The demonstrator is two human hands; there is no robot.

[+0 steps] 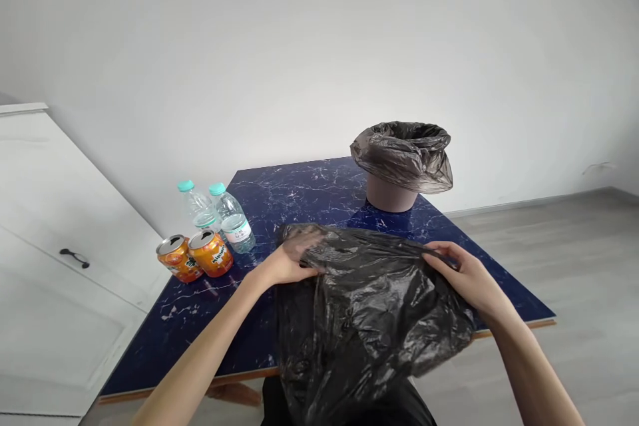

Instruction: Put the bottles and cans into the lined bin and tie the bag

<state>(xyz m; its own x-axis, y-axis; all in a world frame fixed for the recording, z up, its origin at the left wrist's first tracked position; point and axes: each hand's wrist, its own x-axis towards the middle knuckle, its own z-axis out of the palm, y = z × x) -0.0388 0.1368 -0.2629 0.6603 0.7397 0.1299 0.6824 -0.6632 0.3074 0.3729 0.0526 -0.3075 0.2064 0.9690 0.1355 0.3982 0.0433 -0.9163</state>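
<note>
A thin black plastic garbage bag (379, 306) hangs spread between my two hands, its lower part draping over the table's front edge. At the bag's upper left, my left hand (294, 259) grips the rim; its fingers are partly inside, seen through the film, with the thumb outside. My right hand (459, 273) pinches the rim at the upper right between thumb and fingers. Beyond the bag stands a pinkish-grey trash can (392, 195), lined with another black bag (404, 156) folded over its rim. Neither hand touches the can.
On the left of the dark blue marbled table (299, 190) stand two orange soda cans (210, 254), both with opened tops. Behind them are two clear plastic bottles (234, 223) with turquoise caps. A white cabinet (60, 293) borders the table's left side, and a white wall rises behind.
</note>
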